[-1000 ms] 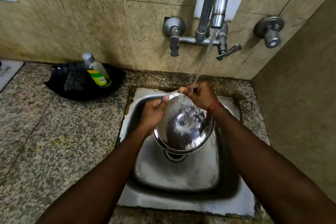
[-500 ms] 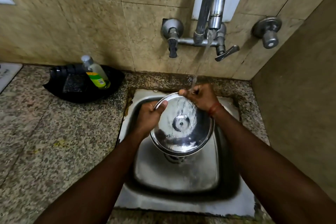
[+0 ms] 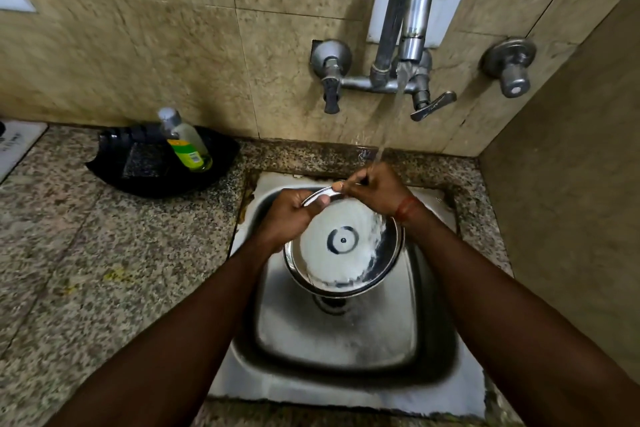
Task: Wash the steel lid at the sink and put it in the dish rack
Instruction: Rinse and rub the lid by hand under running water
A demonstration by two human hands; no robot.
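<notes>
Now that the steel lid (image 3: 344,246) is tilting flatter over the sink (image 3: 332,350), I'm seeing its inside running clean, so rinsing is nearly finishing. Left hand (image 3: 289,218) and right hand (image 3: 375,189), both clamping the far rim, are sitting closer together than before; tap (image 3: 408,21) is running.

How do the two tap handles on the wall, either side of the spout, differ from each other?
The left tap handle joins the pipe that feeds the spout; the right tap handle stands alone on the wall. The left one hangs down with a dark grip; the right one juts out as a round knob. Both are grey metal on round wall plates.
</notes>
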